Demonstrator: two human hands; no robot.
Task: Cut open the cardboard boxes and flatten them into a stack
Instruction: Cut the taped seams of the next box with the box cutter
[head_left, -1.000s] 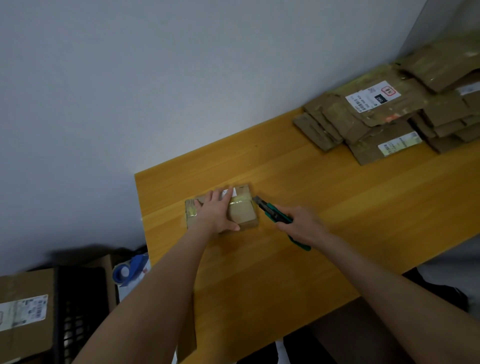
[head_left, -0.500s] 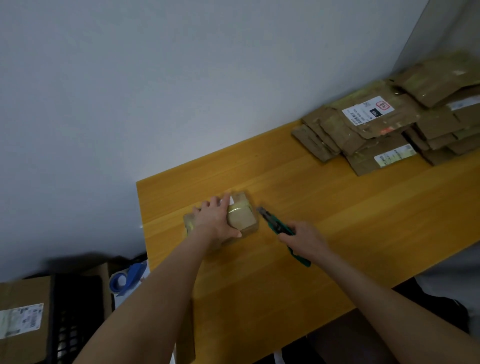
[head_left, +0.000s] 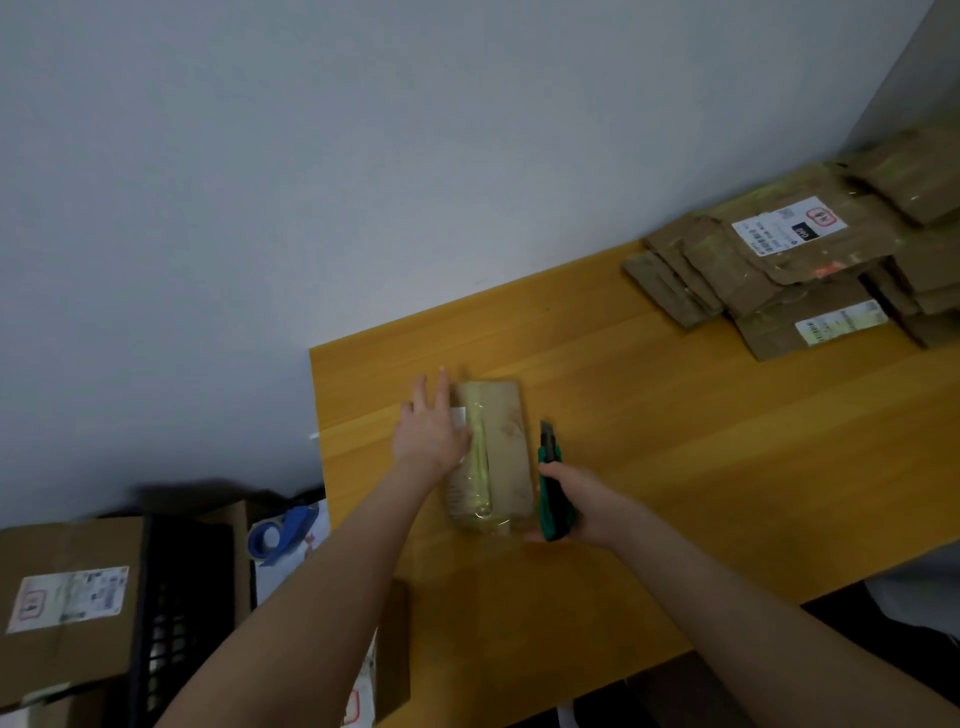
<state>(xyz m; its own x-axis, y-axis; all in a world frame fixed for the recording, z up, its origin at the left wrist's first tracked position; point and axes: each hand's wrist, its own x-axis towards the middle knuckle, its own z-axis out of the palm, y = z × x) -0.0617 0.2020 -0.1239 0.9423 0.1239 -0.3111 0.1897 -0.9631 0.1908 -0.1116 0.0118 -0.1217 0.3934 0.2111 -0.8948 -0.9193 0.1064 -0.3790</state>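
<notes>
A small taped cardboard box (head_left: 501, 441) is lying near the left end of the wooden table (head_left: 701, 441). The left hand (head_left: 431, 434) is pressing against its left side, fingers straight. The right hand (head_left: 589, 506) is gripping a green utility knife (head_left: 553, 488) just beside the box's right edge. Flattened boxes (head_left: 800, 270) are lying stacked far right

The box (head_left: 493, 452) lies taped-side up on the table (head_left: 701, 467). The left hand (head_left: 431, 431) rests flat against its left side. The right hand (head_left: 582, 504) grips a cutter (head_left: 553, 483) just beside its right edge. Flattened cardboard (head_left: 810, 260) is stacked far right.
</notes>
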